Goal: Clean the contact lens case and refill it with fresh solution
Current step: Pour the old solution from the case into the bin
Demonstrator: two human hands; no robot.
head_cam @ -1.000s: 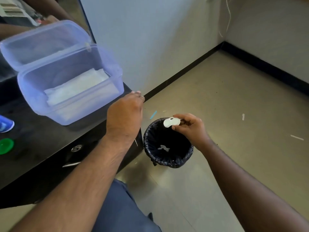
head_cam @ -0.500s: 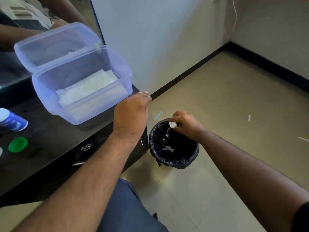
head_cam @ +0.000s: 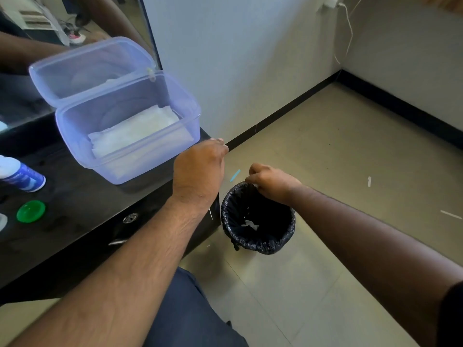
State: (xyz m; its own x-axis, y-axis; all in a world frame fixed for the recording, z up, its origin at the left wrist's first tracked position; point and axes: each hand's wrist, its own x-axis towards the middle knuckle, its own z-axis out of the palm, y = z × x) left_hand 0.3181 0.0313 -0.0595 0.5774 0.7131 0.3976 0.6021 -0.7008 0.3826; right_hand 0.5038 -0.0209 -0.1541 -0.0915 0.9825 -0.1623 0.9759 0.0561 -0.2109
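Black desk (head_cam: 75, 236), glossy top, 1 drawer front below with a round lock (head_cam: 130, 217) and a metal pull (head_cam: 117, 242). On the top: clear lidded tub (head_cam: 130, 126), lid flipped open against the mirror, folded white tissues (head_cam: 140, 132) inside; blue-and-white bottle (head_cam: 21, 175) lying on its side near the left edge; green round cap (head_cam: 31, 211) just in front of the bottle, apart from it. Beige tiled floor (head_cam: 338, 151) carries a small bin with black liner (head_cam: 258, 219), close to the desk's right end. Loose on the tiles: 1 light-blue strip (head_cam: 235, 175) behind the bin, 2 white scraps (head_cam: 369, 181) further right.
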